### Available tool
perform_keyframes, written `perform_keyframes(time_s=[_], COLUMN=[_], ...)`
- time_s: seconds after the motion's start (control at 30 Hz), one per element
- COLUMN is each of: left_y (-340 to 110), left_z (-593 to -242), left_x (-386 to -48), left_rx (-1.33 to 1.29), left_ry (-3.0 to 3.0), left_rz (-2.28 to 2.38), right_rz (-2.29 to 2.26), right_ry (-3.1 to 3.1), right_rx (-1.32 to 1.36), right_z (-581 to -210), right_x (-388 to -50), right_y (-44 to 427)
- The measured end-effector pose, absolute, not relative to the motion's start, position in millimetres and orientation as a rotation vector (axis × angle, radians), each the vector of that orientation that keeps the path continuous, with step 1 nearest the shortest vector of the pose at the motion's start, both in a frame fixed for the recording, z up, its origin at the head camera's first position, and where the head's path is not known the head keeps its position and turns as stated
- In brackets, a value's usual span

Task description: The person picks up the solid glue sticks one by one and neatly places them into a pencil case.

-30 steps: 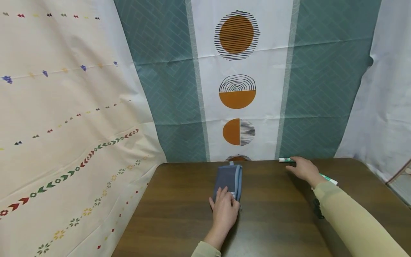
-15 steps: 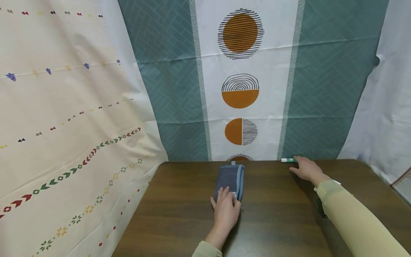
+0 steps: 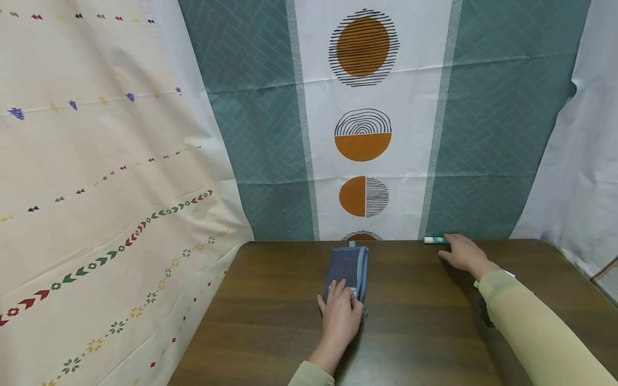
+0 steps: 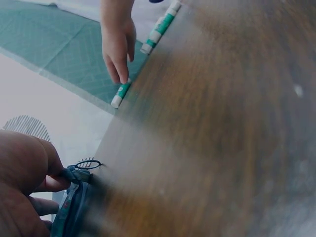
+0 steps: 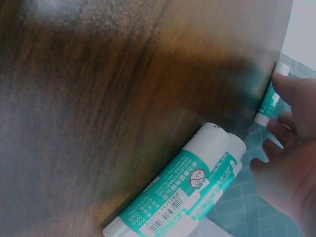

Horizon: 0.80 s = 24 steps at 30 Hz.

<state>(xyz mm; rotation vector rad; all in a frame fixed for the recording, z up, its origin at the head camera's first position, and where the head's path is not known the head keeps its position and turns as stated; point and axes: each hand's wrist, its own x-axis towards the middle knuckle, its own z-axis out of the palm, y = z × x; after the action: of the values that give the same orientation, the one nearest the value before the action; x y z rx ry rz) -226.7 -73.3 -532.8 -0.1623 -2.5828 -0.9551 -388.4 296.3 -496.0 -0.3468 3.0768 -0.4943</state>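
Observation:
My left hand [image 3: 340,316] rests on the near end of a blue zip pencil case [image 3: 345,268] on the table. In the left wrist view its thumb and finger pinch the case's edge [image 4: 74,175], beside a small dark ring [image 4: 89,164]. At the back edge, my right hand [image 3: 464,254] reaches over a green-and-white glue stick [image 3: 434,240]. Its extended fingertips touch that stick in the left wrist view, and the thumb stands apart from it in the head view. Two more glue sticks [image 5: 163,192] lie side by side near the right wrist, mostly hidden by the sleeve from the head.
The brown wooden table [image 3: 410,332] ends at a hanging green-and-white cloth [image 3: 260,134] behind. A cream patterned cloth [image 3: 120,214] hangs along its left side. Whitish cloth [image 3: 579,161] hangs at the right.
The head view has shifted slightly. My right hand has moved a little to the right, covering more of the two nearer glue sticks from the head view; the left hand stays on the pencil case.

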Motion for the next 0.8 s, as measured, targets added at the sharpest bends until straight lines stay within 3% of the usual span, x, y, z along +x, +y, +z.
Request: perform_keyframes(time_s=[0.8], left_y=[-73.7], left_z=[-533.2], left_x=[-226.5], left_rx=[-0.174], left_ry=[-2.586], left_rz=[-0.943], right_rz=[-0.352], right_ry=[3.237], right_rx=[-0.269], right_z=[-493.0], right_x=[-376.0], right_y=[301.2])
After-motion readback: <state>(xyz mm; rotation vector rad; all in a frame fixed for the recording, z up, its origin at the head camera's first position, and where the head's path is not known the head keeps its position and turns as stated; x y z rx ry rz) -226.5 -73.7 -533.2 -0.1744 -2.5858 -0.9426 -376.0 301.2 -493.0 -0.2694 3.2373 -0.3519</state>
